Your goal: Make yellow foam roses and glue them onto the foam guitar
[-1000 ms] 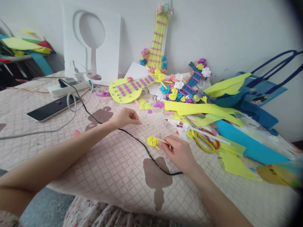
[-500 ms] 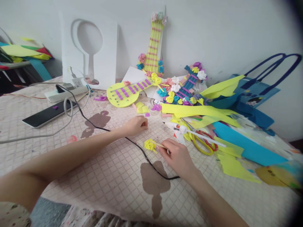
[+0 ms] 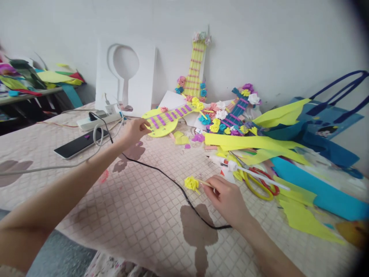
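Note:
My right hand [image 3: 227, 196] pinches a thin wooden stick [image 3: 205, 182]. At the stick's far end is a yellow crepe-paper flower [image 3: 191, 183], low over the tablecloth. My left hand [image 3: 137, 130] reaches across to the yellow toy guitar [image 3: 165, 121]; its fingers are closed at the guitar's rounded left edge, and the fingertips partly hide that edge. Purple strips and thin strings cross the guitar, with paper flowers on it. Beyond my right hand lies a white glue gun [image 3: 229, 164] with a long glue stick in its back.
A black cord [image 3: 170, 179] snakes between my arms. At left lie a dark phone-like slab [image 3: 77, 144] and a white power strip [image 3: 98, 120]. Scissors [image 3: 259, 184], yellow paper strips [image 3: 248, 141] and a blue bag [image 3: 325, 119] crowd the right. A cut-out white board [image 3: 144, 80] leans against the wall.
My left hand has moved from the middle of the table, left and away from me, to the guitar's edge. My right hand still holds the stick with the flower. The view has shifted slightly.

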`<state>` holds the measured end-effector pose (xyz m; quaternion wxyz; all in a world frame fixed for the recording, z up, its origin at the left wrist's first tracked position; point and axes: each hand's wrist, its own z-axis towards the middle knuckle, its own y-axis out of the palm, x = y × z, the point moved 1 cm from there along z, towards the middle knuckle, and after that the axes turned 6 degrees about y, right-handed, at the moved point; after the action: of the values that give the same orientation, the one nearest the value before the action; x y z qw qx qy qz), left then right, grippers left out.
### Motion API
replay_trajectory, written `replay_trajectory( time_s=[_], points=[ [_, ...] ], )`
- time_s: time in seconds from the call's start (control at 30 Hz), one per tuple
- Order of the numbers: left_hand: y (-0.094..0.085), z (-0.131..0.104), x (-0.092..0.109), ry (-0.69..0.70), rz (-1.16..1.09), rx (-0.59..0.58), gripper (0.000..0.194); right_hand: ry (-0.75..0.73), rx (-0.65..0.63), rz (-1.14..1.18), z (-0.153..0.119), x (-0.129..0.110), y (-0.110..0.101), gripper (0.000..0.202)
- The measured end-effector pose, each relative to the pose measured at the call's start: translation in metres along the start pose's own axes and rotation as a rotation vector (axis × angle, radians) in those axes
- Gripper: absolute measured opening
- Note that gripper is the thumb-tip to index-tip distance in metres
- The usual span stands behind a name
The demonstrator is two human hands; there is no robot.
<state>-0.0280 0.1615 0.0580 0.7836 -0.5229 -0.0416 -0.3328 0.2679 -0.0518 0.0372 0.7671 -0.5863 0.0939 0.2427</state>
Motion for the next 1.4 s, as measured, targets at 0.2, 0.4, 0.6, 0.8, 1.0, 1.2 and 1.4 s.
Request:
replay_trajectory(
  time_s=[0.2,0.4,0.6,0.8,1.0,1.2,1.4],
  points=[
    [-0.016,-0.003,-0.029,-0.063,0.136,-0.069,0.034,-0.015,0.007,-0.005,0.001,0.000,0.001,0.025],
    [-0.007,-0.015,-0.053,-0.076,0.073,-0.237,0.013,-0.008,0.000,0.003,0.000,0.001,0.002,0.026],
    [0.006,-0.023,-0.058,-0.073,0.048,-0.308,0.018,-0.008,-0.016,0.006,0.000,0.002,0.003,0.025],
    [-0.005,0.000,-0.067,-0.204,0.241,-0.056,0.027,-0.035,0.002,-0.014,0.001,0.001,0.005,0.025],
    [-0.003,0.024,-0.076,-0.250,0.316,0.044,0.030,-0.041,0.004,-0.036,0.001,0.002,0.005,0.025],
    [0.002,0.024,-0.086,-0.195,0.257,0.008,0.016,-0.045,0.016,-0.027,0.000,0.000,0.003,0.027],
    [-0.001,0.018,-0.087,-0.191,0.169,0.019,0.019,-0.038,0.002,-0.012,0.000,-0.001,0.003,0.025]
  ],
)
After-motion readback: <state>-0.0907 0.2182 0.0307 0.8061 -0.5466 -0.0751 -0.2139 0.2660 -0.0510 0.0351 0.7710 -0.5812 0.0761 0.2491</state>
